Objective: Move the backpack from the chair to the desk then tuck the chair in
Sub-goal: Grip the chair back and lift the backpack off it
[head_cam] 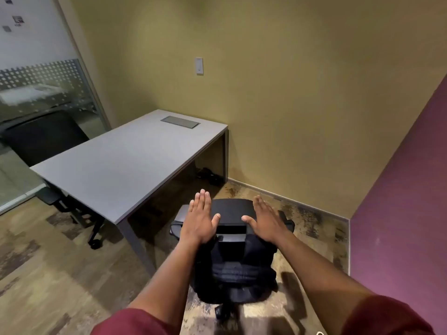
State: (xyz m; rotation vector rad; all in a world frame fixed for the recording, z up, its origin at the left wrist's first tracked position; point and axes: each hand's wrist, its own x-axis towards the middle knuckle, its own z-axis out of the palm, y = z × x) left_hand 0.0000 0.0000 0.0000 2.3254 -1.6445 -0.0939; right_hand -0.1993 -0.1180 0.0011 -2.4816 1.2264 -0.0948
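Mustard-yellow walls met a purple panel on the right, and a patterned carpet covered the floor. A grey counter [125,165] stood to the left and far side, its top carrying nothing but a flush cable hatch [180,122]. A second dark chair [46,139] sat beyond its far left end.

The task chair [232,211], black and on castors, stood pulled out near the counter's right corner. The backpack [235,267], black fabric, rested on its seat against the backrest.

Both hands were spread flat with fingers extended, holding nothing. The left hand [200,216] hovered over the backpack's upper left side; the right hand [264,221] hovered over its upper right. Contact with the fabric could not be confirmed.

Assessment: the backpack appeared soft-sided and partly filled, so it would likely sag and shift if gripped by the body. Weight could not be judged. No top handle could be made out; the padded straps across the front face seemed the soundest holds, or a two-sided clasp near the top.
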